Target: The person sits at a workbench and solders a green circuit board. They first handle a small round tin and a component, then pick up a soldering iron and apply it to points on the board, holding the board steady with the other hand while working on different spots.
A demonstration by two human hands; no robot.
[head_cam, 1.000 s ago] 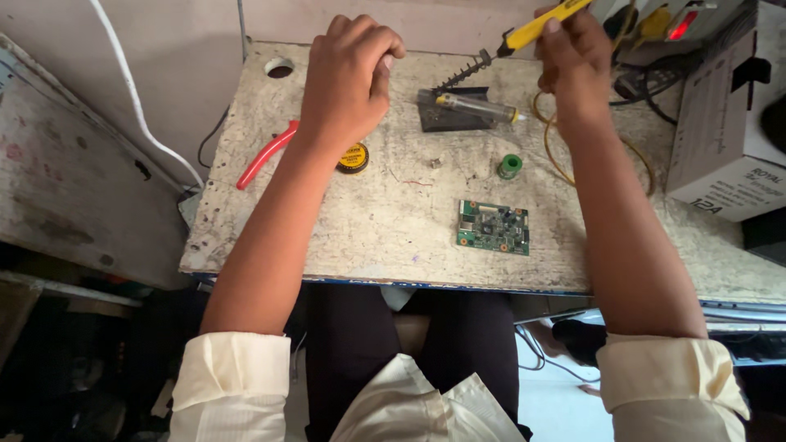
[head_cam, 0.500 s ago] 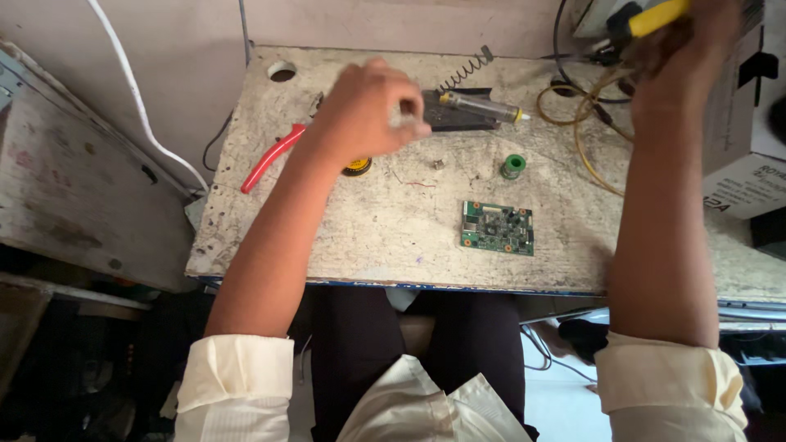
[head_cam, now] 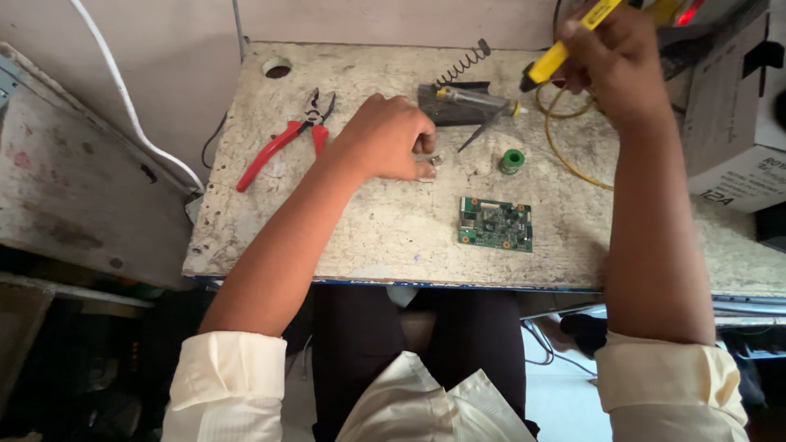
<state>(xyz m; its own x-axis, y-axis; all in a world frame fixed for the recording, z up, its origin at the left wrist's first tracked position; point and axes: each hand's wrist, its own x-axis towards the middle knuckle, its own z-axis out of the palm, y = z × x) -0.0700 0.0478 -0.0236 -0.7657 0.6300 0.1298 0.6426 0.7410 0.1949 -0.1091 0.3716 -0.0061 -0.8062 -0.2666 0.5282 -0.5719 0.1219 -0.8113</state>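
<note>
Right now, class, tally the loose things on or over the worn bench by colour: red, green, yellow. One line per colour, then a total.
Red: 1, the red-handled pliers
Green: 2, the circuit board and the small green spool
Yellow: 1, the yellow-handled tool held in the right hand
Total: 4

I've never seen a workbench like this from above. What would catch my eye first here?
Probably the right hand at the far right of the worn bench, raised and gripping a yellow-handled soldering iron. Next, the small green circuit board lying alone near the front edge. The left hand rests curled mid-bench with something small at its fingertips, red-handled pliers lying to its left.
</note>
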